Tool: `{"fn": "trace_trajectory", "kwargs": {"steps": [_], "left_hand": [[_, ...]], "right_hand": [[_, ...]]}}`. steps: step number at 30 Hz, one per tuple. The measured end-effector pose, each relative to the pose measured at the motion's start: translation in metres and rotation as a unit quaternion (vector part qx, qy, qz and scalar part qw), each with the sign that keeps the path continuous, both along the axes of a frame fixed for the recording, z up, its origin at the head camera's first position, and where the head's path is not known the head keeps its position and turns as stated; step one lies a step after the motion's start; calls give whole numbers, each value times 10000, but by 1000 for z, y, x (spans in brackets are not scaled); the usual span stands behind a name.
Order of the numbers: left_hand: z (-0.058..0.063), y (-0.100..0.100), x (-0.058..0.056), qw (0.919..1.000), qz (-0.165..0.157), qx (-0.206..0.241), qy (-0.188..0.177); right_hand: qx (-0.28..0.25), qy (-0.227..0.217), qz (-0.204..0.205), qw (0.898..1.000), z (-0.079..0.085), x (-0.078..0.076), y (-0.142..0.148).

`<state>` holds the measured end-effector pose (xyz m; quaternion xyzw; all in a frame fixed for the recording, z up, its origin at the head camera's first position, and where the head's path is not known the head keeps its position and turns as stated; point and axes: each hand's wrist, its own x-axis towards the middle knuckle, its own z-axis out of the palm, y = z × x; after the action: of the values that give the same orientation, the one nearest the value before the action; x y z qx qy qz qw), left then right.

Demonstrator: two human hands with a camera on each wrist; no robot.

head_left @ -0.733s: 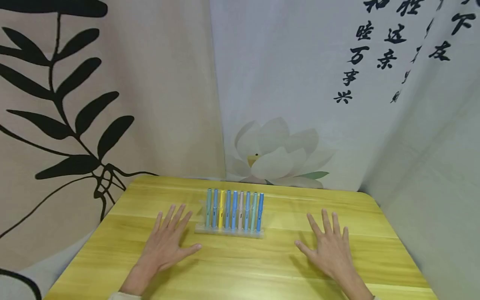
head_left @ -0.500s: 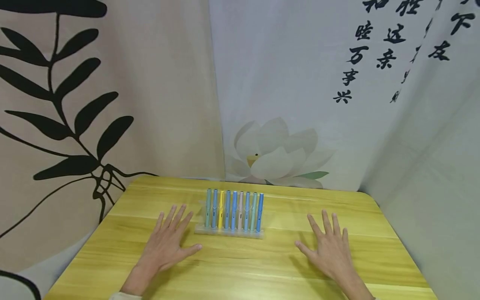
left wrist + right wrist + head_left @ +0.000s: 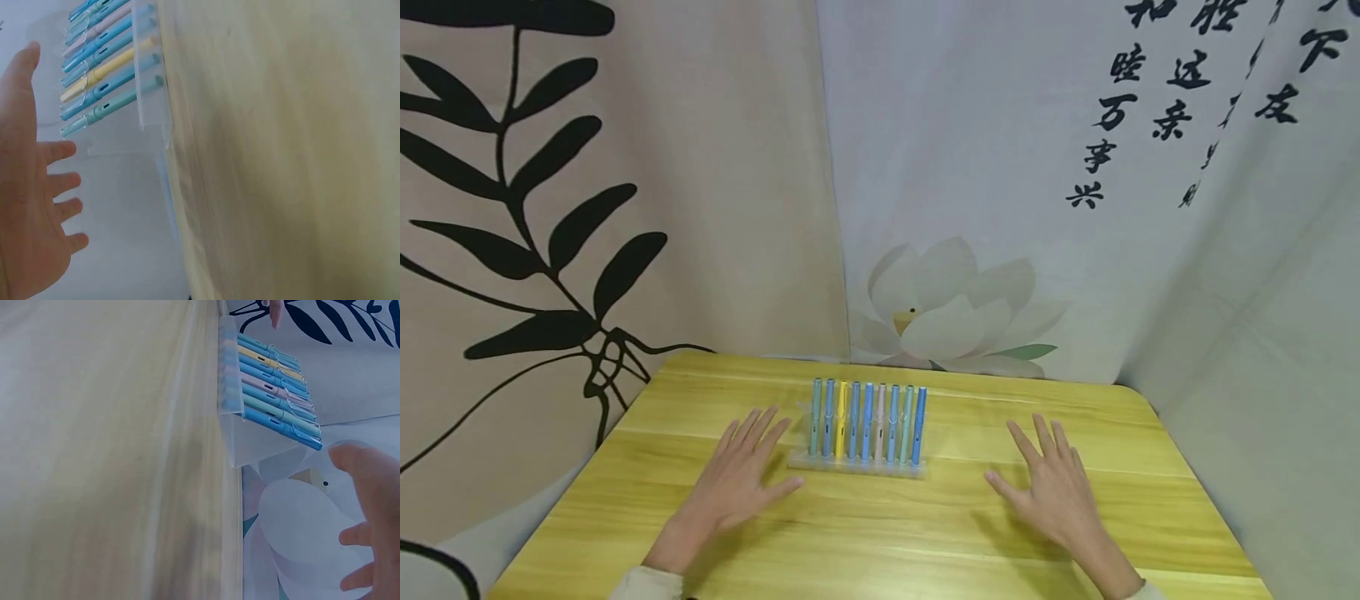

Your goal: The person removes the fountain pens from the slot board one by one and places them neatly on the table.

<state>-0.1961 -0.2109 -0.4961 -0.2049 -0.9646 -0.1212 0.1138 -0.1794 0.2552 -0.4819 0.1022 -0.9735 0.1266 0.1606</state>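
A clear plastic stand (image 3: 857,468) near the middle of the table holds a row of several pens, mostly blue and green. Among them are a yellow pen (image 3: 840,419) and a pinkish pen (image 3: 880,422). To the left of the stand is my left hand (image 3: 733,483), fingers spread and holding nothing. My right hand (image 3: 1052,492) hovers over the table farther off on the right, its fingers also apart and bare. In the left wrist view, the green end pen (image 3: 112,106) is the one nearest my left fingers. A blue pen (image 3: 281,427) ends the row on my right hand's side.
The wooden table (image 3: 880,542) spans the lower part of the head view. Behind it hangs a curtain (image 3: 970,167) printed with a lotus, characters and dark leaves. Another pale curtain (image 3: 1262,292) runs along the right side.
My right hand has shifted slightly left and turned inward a little. The left hand has tilted slightly, its fingers moving a bit toward the stand. The pens and stand stay put.
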Motion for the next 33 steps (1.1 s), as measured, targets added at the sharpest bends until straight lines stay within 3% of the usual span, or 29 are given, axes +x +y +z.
{"fn": "trace_trajectory", "kwargs": {"steps": [12,17,23,33], "left_hand": [[0,-6,-30,9886,-248,1228,-835],[-6,-5,-37,9749,-261,1684,-1430],[-15,-1,-44,9572,-377,2042,-2015],[-23,-2,-48,9470,-781,2215,-2193]], "right_hand": [[-1298,-514,411,9894,6,-26,-23],[-2020,-757,683,9741,-2,-37,-37],[-2879,-1159,715,9479,-11,-47,-55],[-3455,-1453,657,9247,-18,-53,-81]]}}
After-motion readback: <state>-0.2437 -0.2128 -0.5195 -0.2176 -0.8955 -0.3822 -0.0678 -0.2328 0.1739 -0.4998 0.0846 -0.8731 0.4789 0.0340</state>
